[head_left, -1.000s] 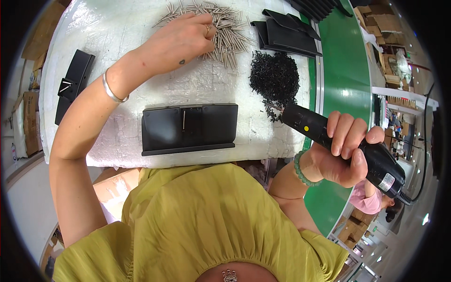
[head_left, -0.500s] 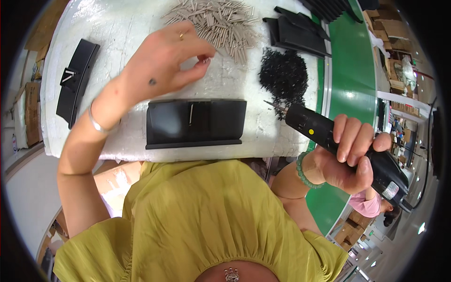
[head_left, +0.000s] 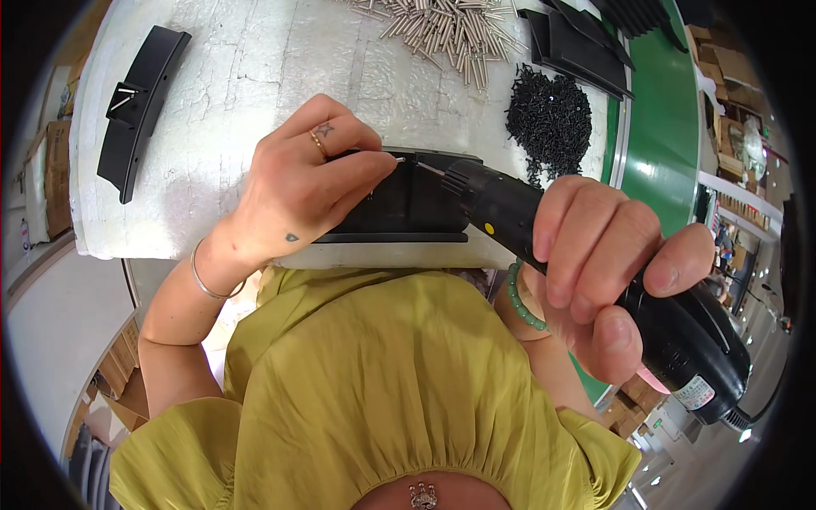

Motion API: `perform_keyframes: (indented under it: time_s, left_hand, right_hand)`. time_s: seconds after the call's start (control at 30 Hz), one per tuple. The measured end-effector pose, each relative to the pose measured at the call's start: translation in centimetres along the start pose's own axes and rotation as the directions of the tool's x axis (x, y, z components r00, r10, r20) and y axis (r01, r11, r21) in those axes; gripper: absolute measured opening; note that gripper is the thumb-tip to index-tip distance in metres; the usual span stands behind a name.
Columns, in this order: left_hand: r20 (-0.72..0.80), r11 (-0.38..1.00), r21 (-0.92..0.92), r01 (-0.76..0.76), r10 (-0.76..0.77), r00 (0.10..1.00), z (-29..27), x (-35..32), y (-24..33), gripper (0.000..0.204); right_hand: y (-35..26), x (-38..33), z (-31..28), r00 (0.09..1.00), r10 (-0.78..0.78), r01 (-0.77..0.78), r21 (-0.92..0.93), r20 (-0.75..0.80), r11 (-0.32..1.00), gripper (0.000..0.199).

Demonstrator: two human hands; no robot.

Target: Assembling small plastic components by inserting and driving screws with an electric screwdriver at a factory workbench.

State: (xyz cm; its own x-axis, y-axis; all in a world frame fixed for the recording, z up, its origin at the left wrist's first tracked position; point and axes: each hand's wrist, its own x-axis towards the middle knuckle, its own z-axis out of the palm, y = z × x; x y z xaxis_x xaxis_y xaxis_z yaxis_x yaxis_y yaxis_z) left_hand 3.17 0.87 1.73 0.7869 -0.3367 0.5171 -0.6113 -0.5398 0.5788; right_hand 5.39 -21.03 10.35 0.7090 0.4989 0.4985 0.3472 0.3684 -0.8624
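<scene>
My left hand (head_left: pixel 297 183) rests over a flat black plastic part (head_left: pixel 408 208) at the near edge of the white table (head_left: pixel 229 93), pinching a small silver pin (head_left: pixel 393 156) between thumb and forefinger. My right hand (head_left: pixel 608 272) grips a black electric screwdriver (head_left: pixel 595 280), whose tip points left toward the pin above the black part. The hand hides most of the part's left side.
A heap of silver pins (head_left: pixel 446 34) lies at the far side of the table, a pile of small black screws (head_left: pixel 551 119) to its right. Another black part (head_left: pixel 140 106) lies far left, more black parts (head_left: pixel 578 47) far right. A green conveyor belt (head_left: pixel 659 127) runs alongside.
My left hand came back from the silver pin heap to the black part with a pin. My right hand brought the screwdriver left, up to the part.
</scene>
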Motion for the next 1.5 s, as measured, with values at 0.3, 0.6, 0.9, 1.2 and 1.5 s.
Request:
perform_keyframes:
  time_s: [0.3,0.6,0.9,1.2,1.5]
  left_hand:
    - [-0.001,0.996,-0.064,0.056,-0.056,0.998,0.6,0.2,-0.1,0.017]
    - [-0.005,0.991,-0.110,0.072,-0.073,0.997,0.9,0.2,-0.1,0.017]
    - [0.027,0.985,-0.167,0.039,-0.035,0.999,1.7,-0.7,-0.4,0.010]
    - [0.020,0.986,-0.162,0.022,-0.019,1.000,1.9,-1.0,-0.2,0.009]
    - [0.163,0.994,-0.104,0.034,-0.017,0.987,0.3,-0.7,1.0,0.022]
  right_hand:
    - [0.4,0.1,0.3,1.000,-0.001,0.001,0.001,-0.015,1.000,0.033]
    - [0.8,0.8,0.2,0.998,0.017,-0.015,-0.025,0.069,1.000,0.033]
    - [0.7,2.9,0.9,0.965,0.124,-0.100,-0.116,0.231,0.988,0.030]
    - [1.4,2.6,2.3,0.981,0.108,-0.087,-0.129,0.163,0.988,0.030]
    - [-1.8,1.5,-1.7,0.986,-0.085,0.083,-0.017,-0.140,0.996,0.032]
